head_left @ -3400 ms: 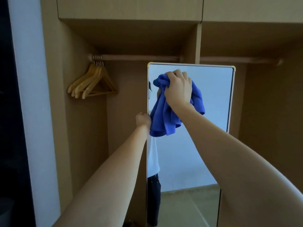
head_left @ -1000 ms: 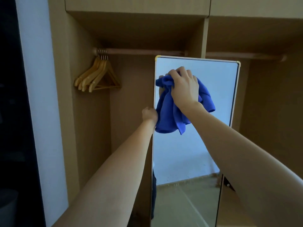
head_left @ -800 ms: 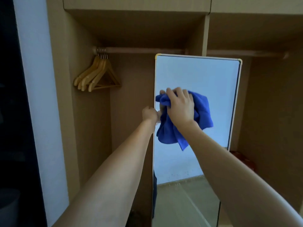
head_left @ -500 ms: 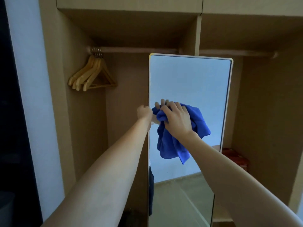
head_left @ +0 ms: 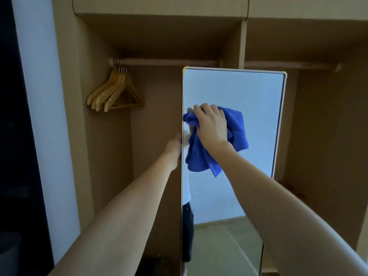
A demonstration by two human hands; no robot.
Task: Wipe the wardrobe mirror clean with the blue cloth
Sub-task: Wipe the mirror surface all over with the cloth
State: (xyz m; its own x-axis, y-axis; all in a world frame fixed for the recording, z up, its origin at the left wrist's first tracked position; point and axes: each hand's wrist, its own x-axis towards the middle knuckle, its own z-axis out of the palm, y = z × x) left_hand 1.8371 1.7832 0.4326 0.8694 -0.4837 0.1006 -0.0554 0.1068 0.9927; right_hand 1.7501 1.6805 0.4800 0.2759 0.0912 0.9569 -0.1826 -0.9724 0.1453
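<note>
A tall wardrobe mirror (head_left: pixel 258 100) with a pale frame stands upright inside the open wooden wardrobe. My right hand (head_left: pixel 212 124) presses a bunched blue cloth (head_left: pixel 237 128) against the glass, close to the mirror's left edge at about mid-height; folds of cloth hang below my wrist. My left hand (head_left: pixel 175 148) grips the mirror's left edge just beneath the cloth, its fingers hidden behind the frame.
Several wooden hangers (head_left: pixel 117 92) hang at the left end of the rail (head_left: pixel 169 61). A vertical partition (head_left: pixel 243 42) rises behind the mirror. A white wall strip (head_left: pixel 41 116) stands at the left. A reddish object (head_left: pixel 294 192) lies low on the right.
My right hand swept the cloth down from the mirror's upper part to mid-height, and since half a second ago it has risen slightly. My left hand kept its hold on the edge.
</note>
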